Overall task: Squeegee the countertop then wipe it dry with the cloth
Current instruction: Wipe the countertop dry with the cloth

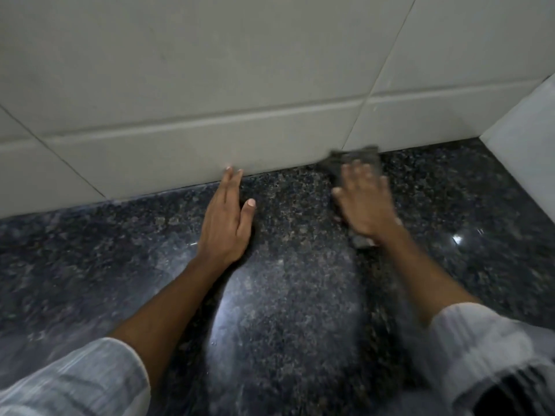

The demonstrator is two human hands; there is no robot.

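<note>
The countertop (288, 295) is dark speckled granite with a glossy sheen. My right hand (365, 202) presses flat on a dark grey cloth (351, 159), which lies at the back of the counter against the tiled wall; the hand and cloth are blurred by motion. A bit of the cloth also shows under my right wrist. My left hand (226, 219) rests flat on the granite to the left, fingers together and pointing at the wall, thumb out, holding nothing. No squeegee is in view.
A pale tiled wall (210, 85) runs along the back of the counter. A white side wall (528, 151) closes off the right end. Light reflections shine on the granite near the front and right.
</note>
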